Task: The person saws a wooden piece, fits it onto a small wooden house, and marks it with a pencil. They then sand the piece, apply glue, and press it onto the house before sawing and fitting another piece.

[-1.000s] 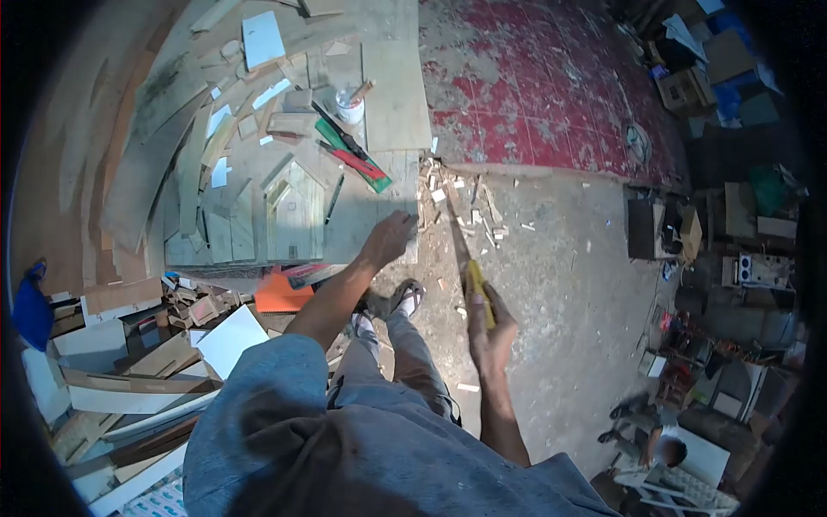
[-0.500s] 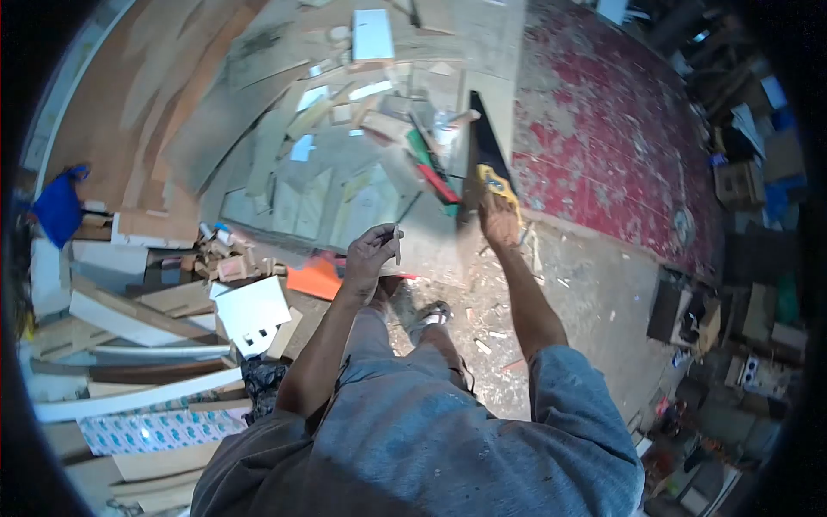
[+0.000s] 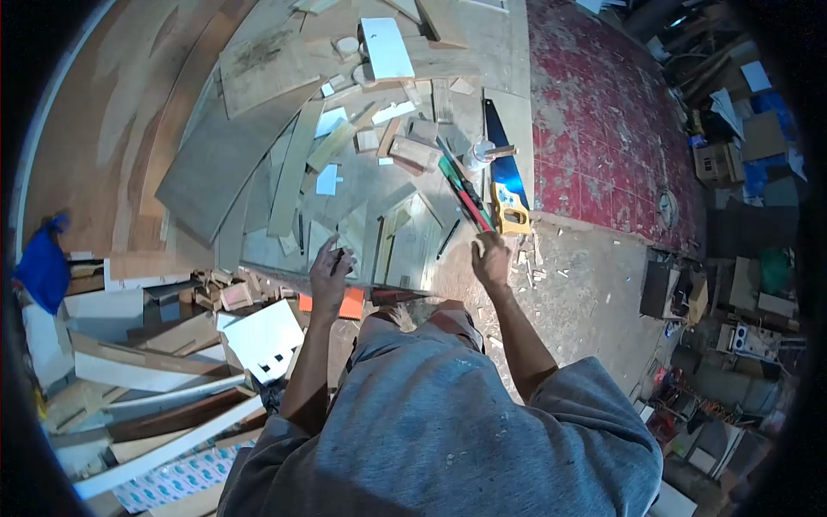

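Observation:
My left hand (image 3: 330, 274) is over the near edge of the workbench (image 3: 448, 274), its fingers bent around a small dark thing that is too small to name. My right hand (image 3: 491, 260) hangs over the bench's near edge with its fingers curved, at the lower end of a red and green tool (image 3: 469, 203); whether it touches the tool is unclear. Just beyond it lies a handsaw with a yellow handle (image 3: 511, 211). A dark pencil-like stick (image 3: 448, 239) and a piece of light wood (image 3: 405, 226) lie between my hands.
Wood offcuts (image 3: 413, 153), a white board (image 3: 387, 48) and a small container (image 3: 479, 155) are on the bench. A red worn surface (image 3: 594, 121) is at the right. Stacked boards (image 3: 146, 358) and a blue bag (image 3: 43, 271) are at the left.
My right hand has left the saw handle and come nearer to me. My left hand has moved left, and the light stick it held upright no longer shows. The view has shifted.

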### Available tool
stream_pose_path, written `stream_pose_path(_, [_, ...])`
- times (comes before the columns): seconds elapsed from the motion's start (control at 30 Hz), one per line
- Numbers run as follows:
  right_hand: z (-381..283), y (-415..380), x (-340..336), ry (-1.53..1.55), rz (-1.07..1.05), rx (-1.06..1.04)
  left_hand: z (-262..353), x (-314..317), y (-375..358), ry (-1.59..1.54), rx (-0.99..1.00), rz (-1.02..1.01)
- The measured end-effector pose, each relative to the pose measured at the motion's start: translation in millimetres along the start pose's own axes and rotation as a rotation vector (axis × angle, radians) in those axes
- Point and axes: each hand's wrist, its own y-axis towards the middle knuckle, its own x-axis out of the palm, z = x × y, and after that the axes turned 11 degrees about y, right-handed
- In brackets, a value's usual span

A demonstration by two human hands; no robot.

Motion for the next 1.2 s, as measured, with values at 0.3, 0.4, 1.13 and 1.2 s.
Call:
stream_pose_path(0.3, [-60.7, 177.7, 66.1, -0.195, -0.288, -0.268, 41.4, -37.3, 56.2, 0.203, 0.097, 0.048])
stream_pose_path(0.4, [-72.1, 215.8, 108.4, -0.286, -0.401, -0.180, 67.5, -32.7, 48.2, 0.149, 0.236, 0.170])
stream_pose_path(1.13, [-185.0, 210.2, -49.2, 0.509, -0.167, 0.083, 120.2, 113.7, 107.0, 0.571, 0.731, -0.051])
stream_pose_path(1.2, [-182.4, 207.3, -85.8, 0.721, -0.242, 0.259, 123.5, 121.2, 108.6, 0.495, 0.719, -0.056])
